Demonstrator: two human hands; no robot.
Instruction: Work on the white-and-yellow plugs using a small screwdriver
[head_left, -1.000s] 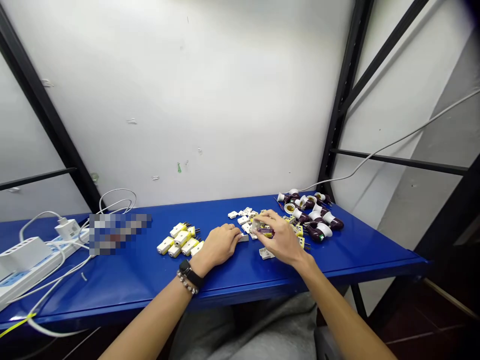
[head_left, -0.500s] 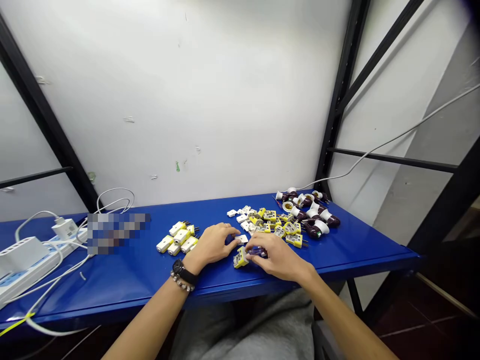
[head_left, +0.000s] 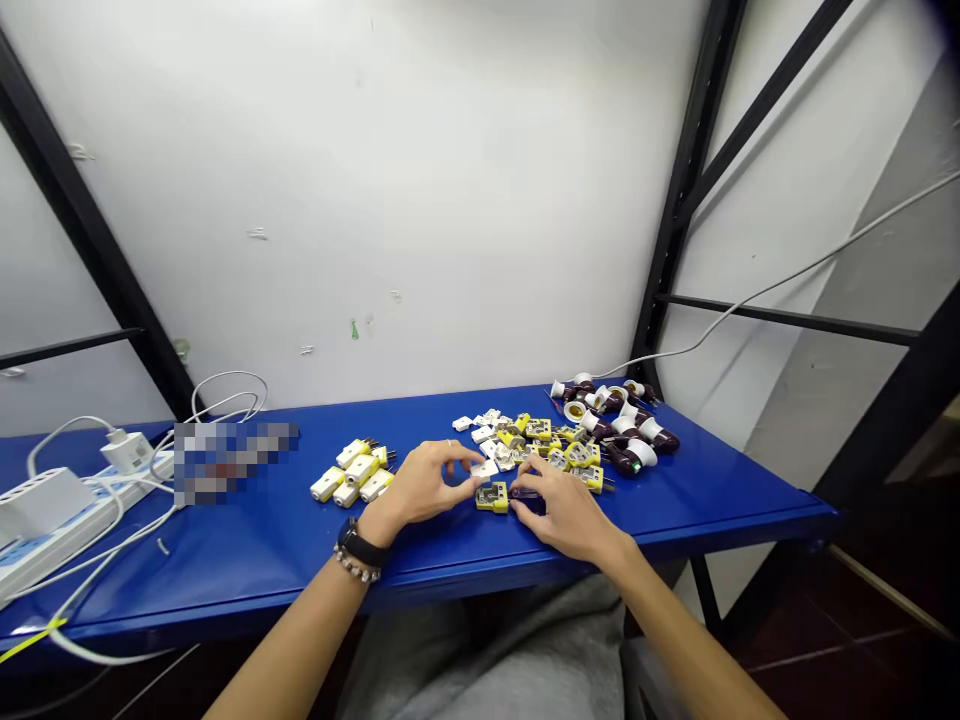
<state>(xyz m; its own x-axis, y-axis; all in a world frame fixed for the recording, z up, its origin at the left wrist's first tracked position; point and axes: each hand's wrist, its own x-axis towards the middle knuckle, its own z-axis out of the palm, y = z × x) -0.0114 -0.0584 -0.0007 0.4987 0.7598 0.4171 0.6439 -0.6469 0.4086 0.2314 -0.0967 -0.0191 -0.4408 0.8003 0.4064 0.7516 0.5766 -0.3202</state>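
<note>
a workshop: blue metal bench point(head_left: 225, 570), loose electrical plugs point(head_left: 358, 468).

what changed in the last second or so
The right hand has brought a yellow plug body down from over the pile; it now lies flat nearer the table edge, beside a purple handle, perhaps a screwdriver's. The left hand has lifted toward a small white plug part. The finished plugs and dark lamp holders stayed put.

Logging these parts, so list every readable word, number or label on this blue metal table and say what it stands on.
No text can be read.
Yellow plastic plug housing: any marks too small to read.
White power strip: any marks too small to read.
White charger block: any marks too small to read.
Pixelated patch: blurred, unreadable.
</note>
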